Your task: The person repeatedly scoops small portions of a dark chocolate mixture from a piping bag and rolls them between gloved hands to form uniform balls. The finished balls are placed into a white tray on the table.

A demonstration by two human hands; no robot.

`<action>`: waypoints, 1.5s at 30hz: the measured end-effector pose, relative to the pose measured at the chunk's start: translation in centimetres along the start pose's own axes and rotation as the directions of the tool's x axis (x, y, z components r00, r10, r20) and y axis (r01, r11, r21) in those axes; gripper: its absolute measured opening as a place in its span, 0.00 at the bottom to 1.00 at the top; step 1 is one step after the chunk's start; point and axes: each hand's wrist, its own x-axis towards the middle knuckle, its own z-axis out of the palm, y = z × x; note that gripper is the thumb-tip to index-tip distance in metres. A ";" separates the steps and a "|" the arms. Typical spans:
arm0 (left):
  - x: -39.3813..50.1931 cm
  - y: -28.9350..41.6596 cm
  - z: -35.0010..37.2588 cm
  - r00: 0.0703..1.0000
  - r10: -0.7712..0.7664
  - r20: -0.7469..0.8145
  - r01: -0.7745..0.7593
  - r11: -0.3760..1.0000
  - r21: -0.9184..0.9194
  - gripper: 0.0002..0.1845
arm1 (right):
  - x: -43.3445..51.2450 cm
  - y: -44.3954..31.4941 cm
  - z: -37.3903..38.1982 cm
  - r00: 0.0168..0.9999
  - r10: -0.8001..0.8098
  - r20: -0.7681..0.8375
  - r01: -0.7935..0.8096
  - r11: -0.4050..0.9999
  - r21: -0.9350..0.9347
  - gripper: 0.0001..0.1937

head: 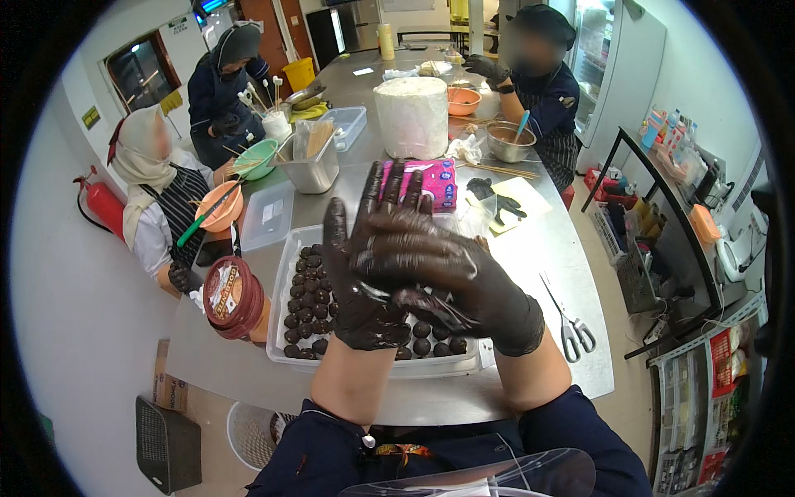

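Note:
My left hand (366,279), in a dark glossy glove, is raised with its fingers apart and pointing up. Across its palm lies my right hand (435,267), gloved alike; the palms touch, and whether anything is between them is hidden. Both gloves look wet or smeared. Below them, a clear plastic tray (282,298) holds many dark round balls (320,297) in rows, partly covered by my hands. Behind my fingertips stands a pink printed pack (440,183). A lidded jar (233,298) with a dark red top is left of the tray.
Scissors (574,335) lie on the steel table (559,248) at right. A black glove (506,208) rests on a yellow sheet. Farther back are a tall white cylinder (411,118), a steel bowl (510,141) and a green-handled knife (205,217) on an orange bowl. Several people work around the table.

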 end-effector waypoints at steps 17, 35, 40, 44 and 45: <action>-0.3 -0.3 -1.8 0.987 -0.134 -0.083 0.123 0.984 -0.129 0.29 | 0.1 -0.5 -1.1 0.983 0.170 -0.064 -0.182 0.926 -0.330 0.31; -1.1 -0.3 -0.9 0.991 0.122 -0.055 -0.077 0.856 0.512 0.26 | -0.4 -0.4 -0.7 0.982 0.191 0.001 -0.185 0.951 -0.246 0.39; 0.0 -0.1 -0.5 0.994 0.075 -0.084 -0.098 0.944 -0.316 0.32 | -1.1 1.9 -0.8 0.840 0.370 -0.397 -0.088 0.815 0.573 0.36; 0.6 -0.4 -0.4 0.981 0.107 -0.159 -0.140 0.966 -0.219 0.30 | -0.9 1.5 0.1 0.799 0.441 -0.409 -0.188 0.829 0.526 0.35; 0.8 -0.7 -0.5 0.976 0.125 -0.180 -0.152 0.978 -0.145 0.29 | -0.8 1.2 0.5 0.791 0.447 -0.417 -0.237 0.853 0.466 0.36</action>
